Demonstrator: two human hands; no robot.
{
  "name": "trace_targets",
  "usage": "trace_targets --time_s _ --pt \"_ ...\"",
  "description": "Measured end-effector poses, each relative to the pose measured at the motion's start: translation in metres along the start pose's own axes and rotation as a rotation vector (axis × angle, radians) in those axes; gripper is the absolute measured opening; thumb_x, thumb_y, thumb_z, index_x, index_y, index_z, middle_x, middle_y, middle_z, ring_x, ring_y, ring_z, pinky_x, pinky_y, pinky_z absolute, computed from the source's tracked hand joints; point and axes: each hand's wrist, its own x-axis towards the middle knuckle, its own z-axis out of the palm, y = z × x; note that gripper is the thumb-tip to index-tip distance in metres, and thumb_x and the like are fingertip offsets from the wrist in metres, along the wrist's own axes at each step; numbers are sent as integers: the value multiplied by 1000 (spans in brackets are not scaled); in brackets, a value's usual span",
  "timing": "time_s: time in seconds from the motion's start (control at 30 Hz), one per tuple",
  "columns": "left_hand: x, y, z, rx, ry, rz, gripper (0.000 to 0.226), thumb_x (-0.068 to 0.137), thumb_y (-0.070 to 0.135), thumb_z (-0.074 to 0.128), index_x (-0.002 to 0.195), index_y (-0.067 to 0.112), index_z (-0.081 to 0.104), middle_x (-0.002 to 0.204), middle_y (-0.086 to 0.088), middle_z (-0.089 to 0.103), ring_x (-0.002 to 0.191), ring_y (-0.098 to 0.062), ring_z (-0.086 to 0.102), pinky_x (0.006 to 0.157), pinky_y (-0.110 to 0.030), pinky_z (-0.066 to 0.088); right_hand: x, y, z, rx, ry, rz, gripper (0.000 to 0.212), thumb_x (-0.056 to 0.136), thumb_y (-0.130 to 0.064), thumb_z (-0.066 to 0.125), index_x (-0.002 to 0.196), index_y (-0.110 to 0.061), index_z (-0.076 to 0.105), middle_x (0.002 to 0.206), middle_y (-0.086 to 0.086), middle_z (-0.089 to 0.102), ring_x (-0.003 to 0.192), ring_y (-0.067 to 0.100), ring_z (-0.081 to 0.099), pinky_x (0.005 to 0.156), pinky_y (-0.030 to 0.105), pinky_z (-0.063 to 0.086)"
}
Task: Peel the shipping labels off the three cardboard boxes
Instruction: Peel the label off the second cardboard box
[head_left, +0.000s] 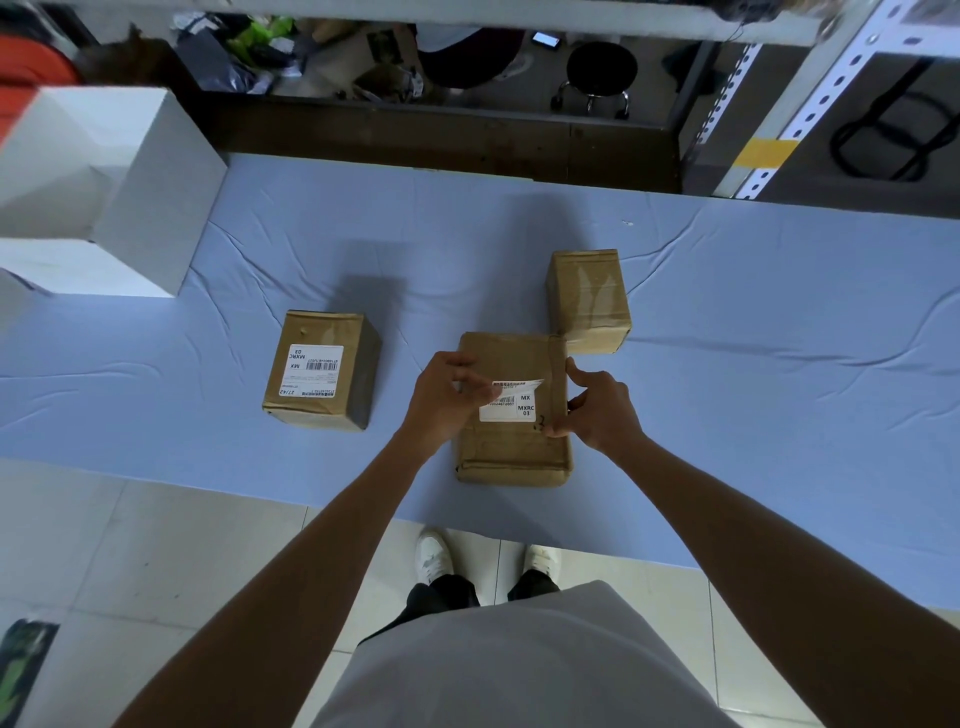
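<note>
Cardboard, brown and creased: the middle box (511, 447) lies flat in front of me on the blue-clothed surface (779, 364), its long axis running straight away from me and its near end close to the surface's near edge. Its white label (514, 410) sits on top, reading upright to me: "MX" and "MXRC 03" beside a barcode. The label's far edge is lifted and curled back. My left hand (447, 400) pinches that loose flap, and my right hand (597, 410) grips the box's right edge, thumb up and fingers curled at the side.

The box's far right corner lies just beside a second box (589, 299) with clear tape across its top. A third box (319, 371) stands apart to the left, with a gap of bare cloth between. Its label (311, 371) is turned sideways and reads "MX", "MXRC 03" and "27/42". A large white box (98, 192) sits at the far left corner, and wide cloth lies open to the right.
</note>
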Motion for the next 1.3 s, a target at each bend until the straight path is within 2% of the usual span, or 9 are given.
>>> trace_targets --time_s 0.13,0.3,0.43,0.57,0.8,1.0,1.3 --pt "0 0 1 -12 -13 -3 15 74 25 79 69 29 66 119 10 52 107 -9 50 80 -13 42 1 1 0 -6 3 2 106 59 -11 89 148 -17 31 122 16 62 102 25 65 88 32 48" --pt "-1 -1 1 -17 -10 -14 10 74 24 79 76 20 70 127 4 53 111 -11 50 90 -23 46 2 2 3 -22 14 -7 107 59 -13 89 148 -18 30 117 16 64 101 26 65 87 33 49" --pt "-2 0 0 -75 -15 -27 11 74 21 79 79 15 71 126 4 53 115 -15 52 89 -22 49 2 3 4 -26 21 -20 107 58 -13 90 148 -18 31 117 14 64 101 25 65 80 26 45" --pt "-4 1 0 -98 -29 -30 12 74 19 78 81 12 71 129 0 52 120 -21 52 101 -39 48 3 3 3 -23 13 -16 108 59 -13 90 148 -19 30 118 13 63 100 24 65 78 24 42" --pt "-5 1 0 -171 -37 -50 16 74 15 78 84 5 72 131 -4 52 122 -25 51 102 -46 47 2 4 4 -48 20 -29 107 60 -15 89 149 -18 29 110 15 67 100 25 65 82 28 46" --pt "-5 0 0 -136 -37 -45 12 74 19 78 82 12 72 130 -1 53 121 -24 52 103 -46 46 2 4 4 -37 14 -28 107 60 -15 89 149 -18 29 114 15 66 101 27 65 82 29 48" --pt "-4 0 0 -124 -37 -62 15 75 20 78 85 11 72 131 0 53 122 -23 51 103 -40 47 3 4 5 -37 16 -27 106 61 -14 89 149 -17 29 115 16 66 102 28 65 87 35 50"
